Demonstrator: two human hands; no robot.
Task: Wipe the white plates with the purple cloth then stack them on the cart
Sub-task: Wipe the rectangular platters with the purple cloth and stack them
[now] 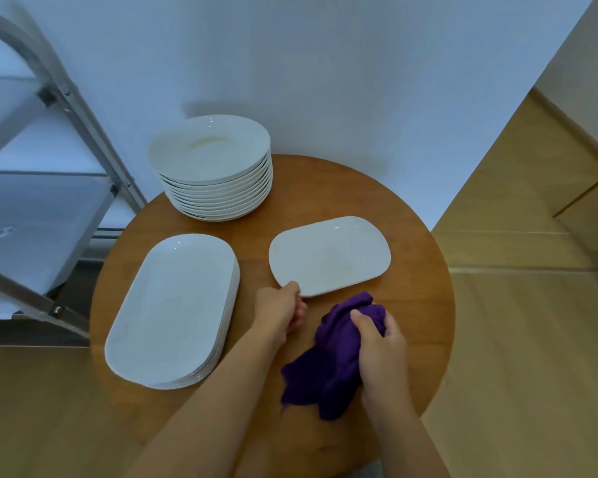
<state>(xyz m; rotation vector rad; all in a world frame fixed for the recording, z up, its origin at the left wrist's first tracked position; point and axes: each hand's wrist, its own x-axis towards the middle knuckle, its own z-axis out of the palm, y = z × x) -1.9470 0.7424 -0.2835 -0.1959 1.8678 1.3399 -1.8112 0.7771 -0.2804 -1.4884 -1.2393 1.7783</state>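
While gripped near the table's front edge: purple cloth (335, 353) bunched in right hand (380, 350), loose tail trailing toward the near left over the wood.

Right hand: fingers and thumb curled round the cloth, wad poking out toward the far side; not on any plate yet.

Left hand (280, 310): just left of the cloth, thumb over the near-left corner of the single plate (328, 255), fingers curled below the rim; looks like a pinch on that corner, though fingertips mostly hidden.

Single plate: rounded rectangle, flat on the round table (418, 305), right of centre; long axis running left to right, tipped slightly so the right end sits farther away.

Key relation: plate lies just beyond the cloth, up and a touch left of the right hand; near long edge close to the wad without clearly touching. Left hand nearer the plate and already on it, so likely steadies while the right reaches forward to wipe.

Oblong stack (173, 312): left side of the table, larger plates, long axis near to far, apparently waiting.

Round stack (214, 167): far left of the table, deep plates piled high against the wall.

Cart (66, 167): metal frame, off the table's left, beyond the stacks; shelves showing no plates, so stacking not yet begun by the look of it.
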